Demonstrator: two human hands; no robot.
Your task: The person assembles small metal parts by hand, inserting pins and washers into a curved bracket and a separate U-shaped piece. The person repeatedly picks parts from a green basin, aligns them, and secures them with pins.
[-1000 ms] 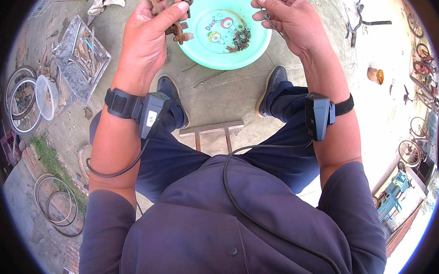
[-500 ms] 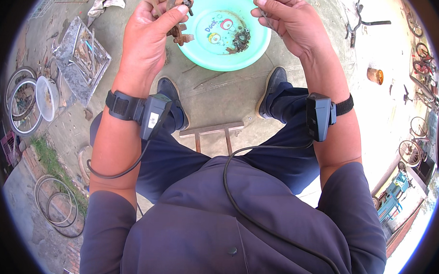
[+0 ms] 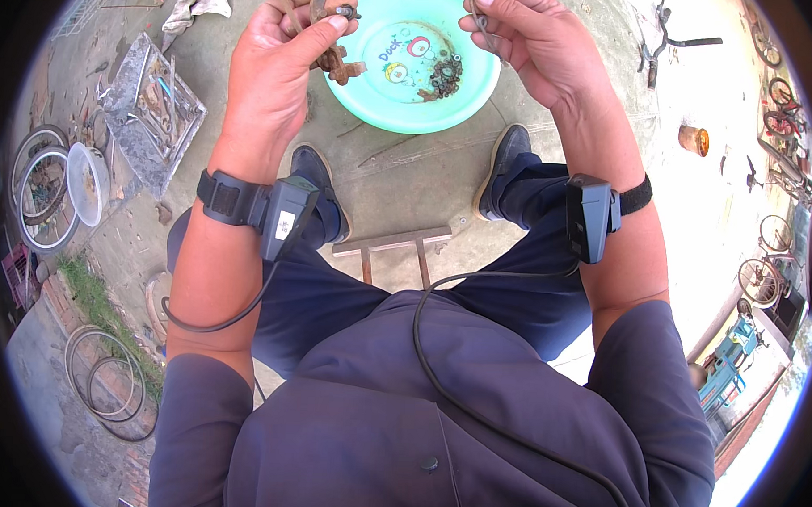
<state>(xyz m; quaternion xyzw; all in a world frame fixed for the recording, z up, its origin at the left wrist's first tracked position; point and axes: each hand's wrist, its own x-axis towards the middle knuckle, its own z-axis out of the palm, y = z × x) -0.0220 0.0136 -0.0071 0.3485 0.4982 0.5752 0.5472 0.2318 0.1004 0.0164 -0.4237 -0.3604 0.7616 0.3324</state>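
My left hand (image 3: 278, 66) is closed around a rusty bicycle brake caliper (image 3: 332, 63), its curved arms reaching past the upper picture edge. A threaded bolt (image 3: 346, 13) sticks out of the caliper beside my thumb. My right hand (image 3: 552, 48) pinches a thin, dark metal strip (image 3: 482, 25) between thumb and fingers; its upper end is cut off, so its exact kind is unclear. Beyond and between both hands, a mint-green plastic basin (image 3: 410, 124) with cartoon prints stands on the concrete. Small rusty nuts and bolts (image 3: 445, 77) lie in a heap inside it.
A low wooden stool (image 3: 393, 241) shows between my legs. To the left are a metal tray of scraps (image 3: 152, 110), bicycle wheels (image 3: 46, 196) and loose tyres (image 3: 106, 382). On the right lie a handlebar (image 3: 668, 44) and a rusty can (image 3: 693, 140). A cable (image 3: 421, 343) crosses my lap.
The caliper has turned slightly in my left hand, its bolt now pointing more sideways. My right fingers have shifted a little on the metal strip. Both hands keep their holds.
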